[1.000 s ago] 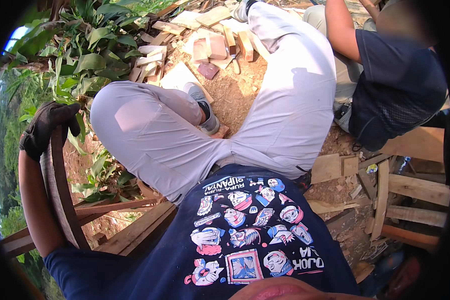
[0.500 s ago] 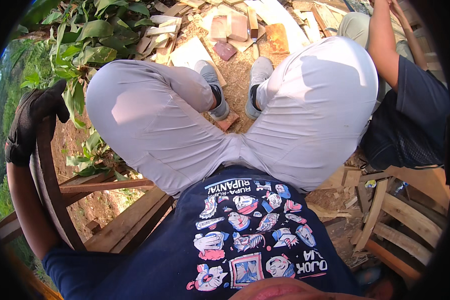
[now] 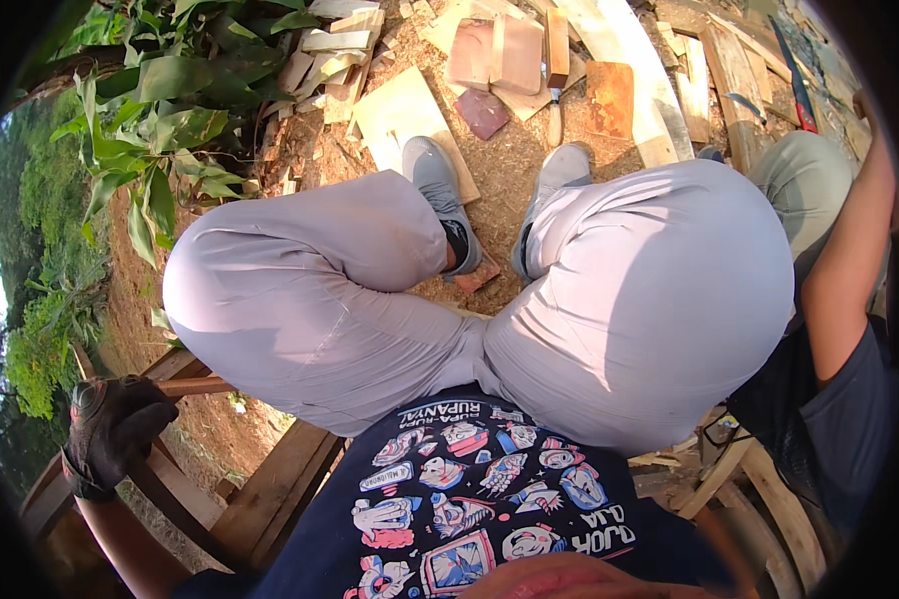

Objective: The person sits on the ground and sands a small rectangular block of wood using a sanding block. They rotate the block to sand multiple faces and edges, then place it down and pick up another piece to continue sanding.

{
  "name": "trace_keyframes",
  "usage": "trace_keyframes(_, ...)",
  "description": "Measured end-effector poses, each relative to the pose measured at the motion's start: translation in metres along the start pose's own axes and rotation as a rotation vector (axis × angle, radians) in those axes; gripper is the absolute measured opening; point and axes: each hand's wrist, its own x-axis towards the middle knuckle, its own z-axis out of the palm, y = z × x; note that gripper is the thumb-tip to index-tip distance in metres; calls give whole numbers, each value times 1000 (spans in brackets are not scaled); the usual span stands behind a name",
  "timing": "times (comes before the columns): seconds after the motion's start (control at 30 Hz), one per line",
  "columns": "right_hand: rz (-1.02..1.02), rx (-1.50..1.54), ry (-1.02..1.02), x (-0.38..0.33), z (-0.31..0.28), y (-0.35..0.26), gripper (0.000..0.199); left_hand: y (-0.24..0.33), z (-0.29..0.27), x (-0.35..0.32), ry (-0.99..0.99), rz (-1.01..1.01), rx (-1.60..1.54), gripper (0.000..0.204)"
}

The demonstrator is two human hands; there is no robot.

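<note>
My left hand (image 3: 120, 429), in a dark work glove, is at the left. Its fingers curl over the end of a dark curved wooden armrest (image 3: 175, 504) beside my left thigh. My right hand is out of view. Both my knees are bent, and my grey shoes (image 3: 436, 180) stand on ground strewn with wood dust. Just beyond the shoes are wooden blocks (image 3: 516, 54), a reddish wood piece (image 3: 482, 113) and a pale flat board (image 3: 395, 110). A small wooden-handled tool (image 3: 555, 118) lies beside the blocks; its exact kind is unclear.
Another person's bare arm (image 3: 837, 285) and bent knee (image 3: 804, 175) are close on my right. A red-handled blade (image 3: 803, 105) lies past them. Leafy plants (image 3: 160, 120) grow at the far left. Planks (image 3: 769, 509) lie behind at the right.
My left hand has come back and lower along the armrest, its fingers now curled over the end. The view has shifted, showing more ground at the far right, with the red-handled blade.
</note>
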Motion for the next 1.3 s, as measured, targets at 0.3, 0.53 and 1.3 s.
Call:
trace_keyframes(0.3,-128,402,-159,-8,111,-213,27,31,-32,30,-98,-382,-216,26)
trace_keyframes(0.53,-258,673,-441,-80,125,-335,28,24,-15,4,138,-274,-178,19)
trace_keyframes(1.3,-790,395,-943,-456,-204,36,31,21,10,-7,78,-201,-253,35)
